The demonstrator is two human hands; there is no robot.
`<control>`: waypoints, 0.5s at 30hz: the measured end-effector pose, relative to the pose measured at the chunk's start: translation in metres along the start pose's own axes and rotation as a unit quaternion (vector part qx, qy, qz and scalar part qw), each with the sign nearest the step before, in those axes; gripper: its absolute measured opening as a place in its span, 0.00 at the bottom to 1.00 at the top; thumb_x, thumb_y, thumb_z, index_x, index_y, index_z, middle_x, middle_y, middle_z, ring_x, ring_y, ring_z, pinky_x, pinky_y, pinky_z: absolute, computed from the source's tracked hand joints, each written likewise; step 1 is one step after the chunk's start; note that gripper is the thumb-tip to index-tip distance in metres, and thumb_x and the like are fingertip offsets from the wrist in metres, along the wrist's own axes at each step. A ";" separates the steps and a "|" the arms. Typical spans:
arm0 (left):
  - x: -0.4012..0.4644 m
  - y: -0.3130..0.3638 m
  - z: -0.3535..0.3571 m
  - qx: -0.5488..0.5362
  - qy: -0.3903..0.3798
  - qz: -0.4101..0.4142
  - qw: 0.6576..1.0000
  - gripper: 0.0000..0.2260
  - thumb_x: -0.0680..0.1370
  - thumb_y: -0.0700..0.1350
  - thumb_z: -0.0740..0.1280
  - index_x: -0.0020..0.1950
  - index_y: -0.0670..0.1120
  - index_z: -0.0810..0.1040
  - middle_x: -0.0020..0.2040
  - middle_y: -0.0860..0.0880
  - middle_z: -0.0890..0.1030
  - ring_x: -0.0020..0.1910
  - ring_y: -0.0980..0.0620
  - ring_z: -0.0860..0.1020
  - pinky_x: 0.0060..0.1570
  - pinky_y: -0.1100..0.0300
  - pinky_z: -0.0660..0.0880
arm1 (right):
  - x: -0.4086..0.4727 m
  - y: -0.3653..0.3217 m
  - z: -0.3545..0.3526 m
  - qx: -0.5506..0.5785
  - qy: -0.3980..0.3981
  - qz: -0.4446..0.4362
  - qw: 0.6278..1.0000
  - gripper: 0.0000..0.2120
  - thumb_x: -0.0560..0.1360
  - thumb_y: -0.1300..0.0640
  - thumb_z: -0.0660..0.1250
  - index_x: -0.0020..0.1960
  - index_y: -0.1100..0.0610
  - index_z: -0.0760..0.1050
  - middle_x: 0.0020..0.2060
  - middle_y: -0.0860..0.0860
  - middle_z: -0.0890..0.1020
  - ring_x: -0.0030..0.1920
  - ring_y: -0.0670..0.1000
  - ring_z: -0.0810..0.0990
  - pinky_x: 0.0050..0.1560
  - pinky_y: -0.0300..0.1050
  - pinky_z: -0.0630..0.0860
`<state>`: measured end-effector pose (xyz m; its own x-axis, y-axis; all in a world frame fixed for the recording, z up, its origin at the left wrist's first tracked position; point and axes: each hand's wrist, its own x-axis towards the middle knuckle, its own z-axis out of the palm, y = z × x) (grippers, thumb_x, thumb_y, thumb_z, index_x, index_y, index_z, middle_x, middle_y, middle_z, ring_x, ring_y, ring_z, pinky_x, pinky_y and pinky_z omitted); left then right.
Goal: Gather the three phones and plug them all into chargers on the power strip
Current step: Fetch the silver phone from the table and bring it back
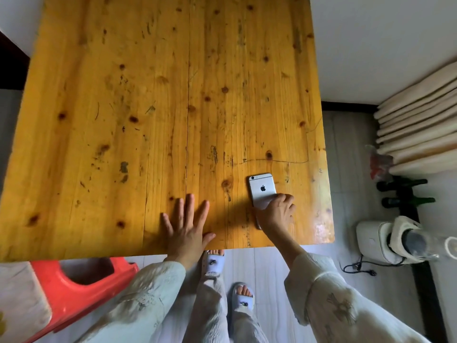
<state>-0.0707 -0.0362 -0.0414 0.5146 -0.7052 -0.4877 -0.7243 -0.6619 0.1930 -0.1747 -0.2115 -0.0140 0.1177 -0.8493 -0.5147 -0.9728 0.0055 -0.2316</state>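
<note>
Gripping the near end of a silver phone, the right hand is curling its fingers over the phone's lower edge, in the lower right part of the frame. The phone is lying face down on the wooden table, its back and logo showing upward. Its long axis is running away from the person and tilting slightly toward the left of the frame, with the camera end pointing at the top of the frame and the charging end hidden under the gripping fingers. Whether the phone is resting flat or starting to lift at the near end cannot be told.

To the left of the phone, well apart from it, the left hand is lying flat on the table with fingers straight and spread, holding nothing. The right hand is plainly the nearer one, already on the phone, so any lift or slide seems to fall to it.

Only this one phone is showing. No other phones, no chargers and no power strip are visible on the table, so the gathering looks to be at an early stage.

Beyond the table edge at the bottom, the person's sleeves, trousers and slippers are showing above a pale floor. A red plastic stool is sitting at the lower left. At the right edge, a stack of pale cushions, dark bottles and a white blender with a loose cord are sitting on the floor.
</note>
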 end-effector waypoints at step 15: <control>-0.005 0.002 -0.024 -0.022 -0.060 -0.008 0.998 0.31 0.78 0.52 0.58 0.74 0.56 0.42 0.75 0.46 0.35 0.74 0.41 0.36 0.71 0.35 0.44 | -0.020 0.039 -0.051 0.350 -0.121 0.050 0.928 0.05 0.72 0.64 0.66 0.38 0.63 0.74 0.38 0.58 0.76 0.40 0.55 0.73 0.41 0.51 0.74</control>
<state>-0.0637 -0.0402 -0.0185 0.4656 -0.6613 -0.5882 -0.6943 -0.6850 0.2205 -0.2249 -0.2210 0.0296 0.1579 -0.6838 -0.7123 -0.6240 0.4900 -0.6087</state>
